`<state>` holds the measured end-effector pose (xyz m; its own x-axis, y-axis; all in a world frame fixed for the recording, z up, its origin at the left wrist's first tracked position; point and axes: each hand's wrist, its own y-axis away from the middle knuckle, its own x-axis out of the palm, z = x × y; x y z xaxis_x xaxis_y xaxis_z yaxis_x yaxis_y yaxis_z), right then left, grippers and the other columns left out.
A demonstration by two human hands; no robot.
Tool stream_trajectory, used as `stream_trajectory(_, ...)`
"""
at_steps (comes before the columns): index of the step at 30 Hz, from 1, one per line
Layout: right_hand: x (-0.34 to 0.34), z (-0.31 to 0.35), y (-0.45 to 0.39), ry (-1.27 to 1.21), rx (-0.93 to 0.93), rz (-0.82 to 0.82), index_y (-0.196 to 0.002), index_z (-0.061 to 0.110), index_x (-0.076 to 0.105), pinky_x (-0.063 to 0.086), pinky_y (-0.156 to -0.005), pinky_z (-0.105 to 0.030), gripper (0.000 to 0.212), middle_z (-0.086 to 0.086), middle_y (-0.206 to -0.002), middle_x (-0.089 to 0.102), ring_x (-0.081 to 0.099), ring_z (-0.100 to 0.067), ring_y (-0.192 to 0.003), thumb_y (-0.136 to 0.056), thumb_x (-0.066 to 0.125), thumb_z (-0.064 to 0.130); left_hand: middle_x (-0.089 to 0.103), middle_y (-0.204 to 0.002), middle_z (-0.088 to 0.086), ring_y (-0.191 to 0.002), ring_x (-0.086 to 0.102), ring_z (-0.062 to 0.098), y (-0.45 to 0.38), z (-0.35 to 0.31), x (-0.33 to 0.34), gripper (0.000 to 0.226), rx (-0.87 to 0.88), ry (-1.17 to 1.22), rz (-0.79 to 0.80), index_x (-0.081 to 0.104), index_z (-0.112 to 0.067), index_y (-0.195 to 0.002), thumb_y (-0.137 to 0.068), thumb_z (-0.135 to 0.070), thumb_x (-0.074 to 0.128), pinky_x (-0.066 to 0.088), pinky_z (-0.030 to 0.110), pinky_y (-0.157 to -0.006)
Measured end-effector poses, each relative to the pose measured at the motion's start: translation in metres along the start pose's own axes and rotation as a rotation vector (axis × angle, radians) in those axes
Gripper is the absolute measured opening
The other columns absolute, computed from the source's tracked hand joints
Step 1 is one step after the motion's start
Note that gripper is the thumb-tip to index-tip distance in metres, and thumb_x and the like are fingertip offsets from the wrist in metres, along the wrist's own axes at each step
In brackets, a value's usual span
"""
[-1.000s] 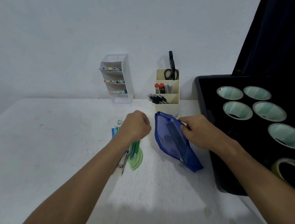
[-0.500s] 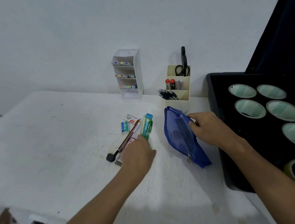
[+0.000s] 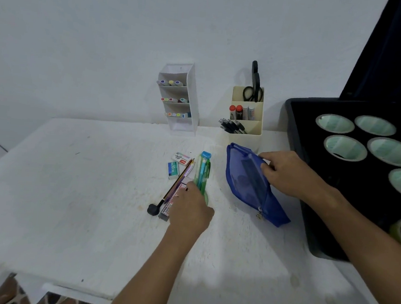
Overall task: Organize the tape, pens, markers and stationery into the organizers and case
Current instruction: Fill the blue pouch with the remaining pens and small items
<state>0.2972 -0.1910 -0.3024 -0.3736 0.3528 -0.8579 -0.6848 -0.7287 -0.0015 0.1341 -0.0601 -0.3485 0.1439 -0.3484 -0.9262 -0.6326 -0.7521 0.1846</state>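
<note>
A blue zip pouch (image 3: 247,186) lies on the white table, its mouth facing the wall. My right hand (image 3: 286,174) grips its upper right edge. Left of it sits a loose pile: green and blue pens (image 3: 203,170), a pencil (image 3: 180,180), two small staple boxes (image 3: 173,170), a pink-labelled eraser (image 3: 166,211) and a black-tipped tool (image 3: 153,209). My left hand (image 3: 190,209) lies over the near end of this pile, fingers curled round the lower ends of the green pens. A green protractor is mostly hidden under that hand.
A white tiered organizer (image 3: 189,98) with markers and a cream organizer (image 3: 255,127) with scissors, glue sticks and black pens stand against the wall. An open black case (image 3: 296,140) with several tape rolls (image 3: 345,147) fills the right side. The table's front edge is near.
My left hand went from beside the pouch's mouth back and down onto the stationery pile, uncovering the pens and boxes. My right hand kept hold of the pouch. The view shifted left.
</note>
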Motion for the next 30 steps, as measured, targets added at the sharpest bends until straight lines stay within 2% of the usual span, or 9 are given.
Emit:
stream_trajectory(5,0.001,0.0,0.0,0.001,-0.011,-0.01,-0.123,0.015,0.061,0.05,-0.062,-0.029,0.031,0.001,-0.081,0.059,0.058,-0.013,-0.066,-0.098,0.045,0.022,0.044,-0.138,0.011,-0.121,0.045,0.028,0.019,-0.003,0.016,0.048,0.14,-0.173,-0.143,0.031,-0.012,-0.142,-0.097,-0.02,0.044,0.046,0.037,-0.092)
stream_trajectory(8,0.0,0.001,0.001,0.007,-0.003,-0.01,-0.127,0.016,0.058,0.05,-0.064,-0.029,0.033,0.001,-0.084,0.058,0.057,-0.013,-0.068,-0.098,0.045,0.022,0.047,-0.14,0.008,-0.122,0.046,0.028,0.031,-0.005,0.021,0.057,0.279,-0.21,-0.12,0.023,-0.015,-0.147,-0.096,-0.01,0.046,0.044,0.038,-0.097)
stream_trajectory(12,0.0,0.0,0.0,0.006,-0.004,-0.016,-0.128,0.017,0.057,0.05,-0.063,-0.029,0.034,0.002,-0.083,0.058,0.056,-0.011,-0.067,-0.097,0.045,0.023,0.055,-0.133,0.0,-0.114,0.052,0.022,0.041,0.013,0.013,0.053,0.353,-0.216,-0.078,0.037,-0.02,-0.141,-0.091,-0.005,0.049,0.044,0.032,-0.092)
stream_trajectory(14,0.002,0.0,-0.001,0.005,0.004,-0.011,-0.13,0.017,0.056,0.046,-0.063,-0.027,0.035,0.003,-0.085,0.056,0.055,-0.01,-0.067,-0.098,0.045,0.023,0.058,-0.127,-0.001,-0.108,0.054,0.019,0.041,0.026,0.011,0.041,0.301,-0.186,-0.065,0.049,-0.02,-0.13,-0.091,-0.007,0.047,0.047,0.029,-0.086)
stream_trajectory(16,0.003,0.001,-0.001,0.013,0.007,-0.013,-0.131,0.017,0.055,0.045,-0.064,-0.026,0.035,0.003,-0.087,0.056,0.055,-0.012,-0.07,-0.098,0.045,0.024,0.056,-0.125,0.002,-0.106,0.054,0.017,0.041,0.029,0.008,0.032,0.167,-0.132,-0.09,0.051,-0.016,-0.126,-0.095,-0.024,0.047,0.052,0.029,-0.083)
stream_trajectory(18,0.003,0.002,-0.001,0.016,0.007,-0.021,-0.129,0.018,0.057,0.045,-0.063,-0.027,0.034,0.003,-0.085,0.057,0.056,-0.013,-0.07,-0.098,0.044,0.024,0.048,-0.132,0.007,-0.115,0.051,0.021,0.038,0.025,0.008,0.052,0.016,-0.136,-0.098,0.046,-0.012,-0.132,-0.094,-0.047,0.047,0.051,0.033,-0.086)
stream_trajectory(20,0.003,0.001,-0.001,0.015,0.01,-0.026,-0.128,0.019,0.058,0.045,-0.061,-0.027,0.033,0.003,-0.084,0.057,0.055,-0.011,-0.067,-0.098,0.044,0.024,0.041,-0.138,0.01,-0.123,0.046,0.024,0.036,0.018,0.009,0.065,-0.06,-0.188,-0.05,0.045,-0.008,-0.135,-0.092,-0.057,0.046,0.05,0.036,-0.088)
stream_trajectory(25,0.001,0.002,0.0,0.02,0.023,-0.034,-0.13,0.019,0.056,0.042,-0.06,-0.024,0.034,0.004,-0.085,0.055,0.052,-0.009,-0.066,-0.098,0.044,0.025,0.038,-0.139,0.013,-0.125,0.042,0.025,0.028,0.007,0.007,0.045,-0.071,-0.123,0.047,0.051,-0.011,-0.131,-0.095,-0.037,0.054,0.048,0.037,-0.092)
stream_trajectory(30,0.002,0.002,-0.001,0.017,0.028,-0.033,-0.13,0.019,0.056,0.042,-0.061,-0.025,0.034,0.004,-0.086,0.055,0.053,-0.011,-0.067,-0.098,0.044,0.024,0.037,-0.135,0.011,-0.125,0.04,0.025,0.021,0.001,0.003,0.054,-0.125,-0.072,0.092,0.048,-0.009,-0.131,-0.092,-0.047,0.054,0.047,0.04,-0.094)
